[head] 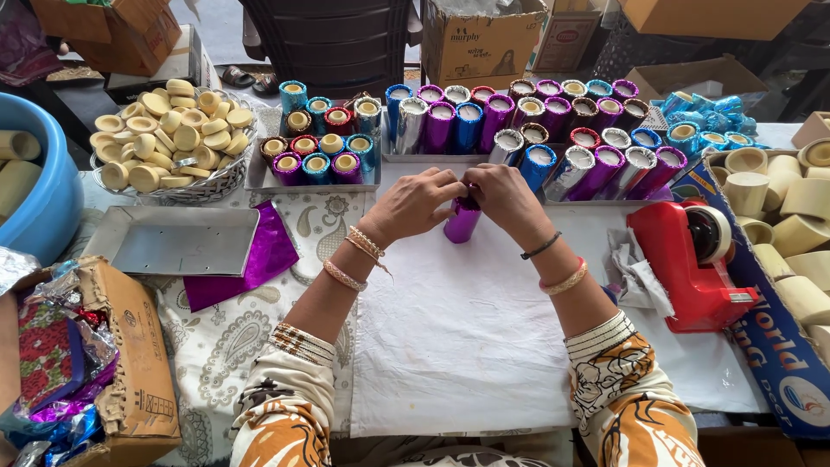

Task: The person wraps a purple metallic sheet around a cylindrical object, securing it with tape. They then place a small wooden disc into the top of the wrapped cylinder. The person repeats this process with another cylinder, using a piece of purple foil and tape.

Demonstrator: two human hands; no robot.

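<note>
Both hands meet over the white sheet (467, 337): the left hand (413, 204) and right hand (504, 197) pinch closed around the top of a purple tube (461, 222), standing upright before the trays (313, 179) of foil-wrapped tubes. A red tape dispenser (692, 264) sits well right.

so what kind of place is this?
Likely a small hand-wrapping workshop: both hands fold purple foil on a cylinder, trays of foil-wrapped cylinders behind, red tape dispenser alongside.
</note>
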